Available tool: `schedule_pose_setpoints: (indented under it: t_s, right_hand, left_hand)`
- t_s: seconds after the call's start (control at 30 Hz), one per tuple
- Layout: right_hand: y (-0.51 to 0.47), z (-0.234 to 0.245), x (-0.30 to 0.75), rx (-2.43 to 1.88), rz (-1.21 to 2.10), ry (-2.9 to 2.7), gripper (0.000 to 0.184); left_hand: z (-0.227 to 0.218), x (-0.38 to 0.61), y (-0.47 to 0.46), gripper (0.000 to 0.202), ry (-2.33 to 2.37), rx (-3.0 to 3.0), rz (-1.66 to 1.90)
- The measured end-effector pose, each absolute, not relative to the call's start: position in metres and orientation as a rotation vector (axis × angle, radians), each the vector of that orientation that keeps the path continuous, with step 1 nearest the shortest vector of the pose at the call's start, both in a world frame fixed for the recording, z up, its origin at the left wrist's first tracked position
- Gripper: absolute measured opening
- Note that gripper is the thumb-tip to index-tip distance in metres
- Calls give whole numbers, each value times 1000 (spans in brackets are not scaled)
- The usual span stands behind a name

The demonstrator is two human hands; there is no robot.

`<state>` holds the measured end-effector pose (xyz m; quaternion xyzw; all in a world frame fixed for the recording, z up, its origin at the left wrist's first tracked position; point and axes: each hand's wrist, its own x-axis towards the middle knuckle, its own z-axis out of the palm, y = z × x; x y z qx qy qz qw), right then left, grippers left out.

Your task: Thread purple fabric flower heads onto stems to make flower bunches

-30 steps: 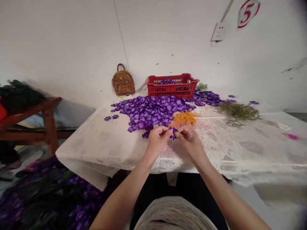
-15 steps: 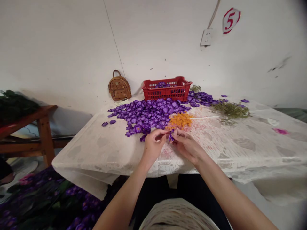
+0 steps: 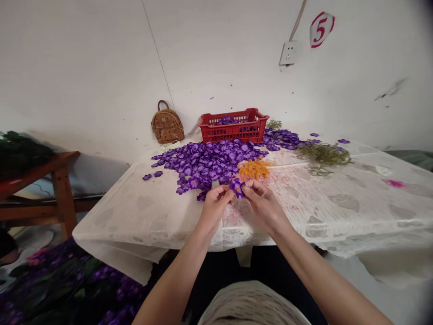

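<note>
Between my hands, just above the table near its front edge, is a purple artificial flower [image 3: 237,188] with its face turned up and a bit of orange at its centre. My left hand [image 3: 216,203] pinches its left side with thumb and forefinger. From the right, my right hand [image 3: 264,201] grips the flower's other edge between its fingertips. Right behind the hands lies a small heap of orange flower centres [image 3: 254,169]. A broad pile of purple flower heads [image 3: 209,160] spreads to the left and back of it.
A red plastic crate [image 3: 233,131] with purple flowers inside stands against the wall, beside a small brown backpack [image 3: 167,125]. Green sprigs [image 3: 324,155] lie at the right on the covered table [image 3: 135,216]. A wooden bench [image 3: 64,194] stands left; purple flowers and leaves fill the floor there.
The flower has turned so its open face now shows, where before it was folded and seen from the side. Both hands stay at nearly the same place.
</note>
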<state>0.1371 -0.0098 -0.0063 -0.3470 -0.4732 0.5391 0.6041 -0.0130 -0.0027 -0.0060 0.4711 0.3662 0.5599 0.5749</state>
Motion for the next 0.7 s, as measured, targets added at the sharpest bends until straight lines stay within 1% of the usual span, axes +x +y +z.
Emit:
schedule_pose_setpoints:
  t_s: [0.1, 0.23, 0.37, 0.4, 0.5, 0.6, 0.7]
  right_hand:
    - [-11, -8, 138, -816, 1143, -1247, 24]
    - [-11, -8, 136, -922, 1023, -1459, 30]
    - [-14, -3, 134, -997, 800, -1506, 12]
    - [-14, -2, 135, -1007, 767, -1518, 10]
    - [-14, -1, 142, -1050, 714, -1495, 15]
    - [-9, -4, 153, -1087, 702, -1384, 17]
    - [-4, -9, 160, -1078, 748, -1315, 19]
  left_hand:
    - [-2, -13, -4, 26, 818, 990, 1304]
    - [-1, -13, -5, 30, 843, 1000, 1280]
    - [-1, -13, -5, 25, 966, 1157, 1264]
    - [-1, -15, -5, 23, 999, 1211, 1254]
    - [1, -30, -7, 18, 1146, 1438, 1233]
    - [-4, -56, -16, 11, 1419, 1728, 1245]
    - [-12, -78, -28, 19, 1511, 1953, 1125]
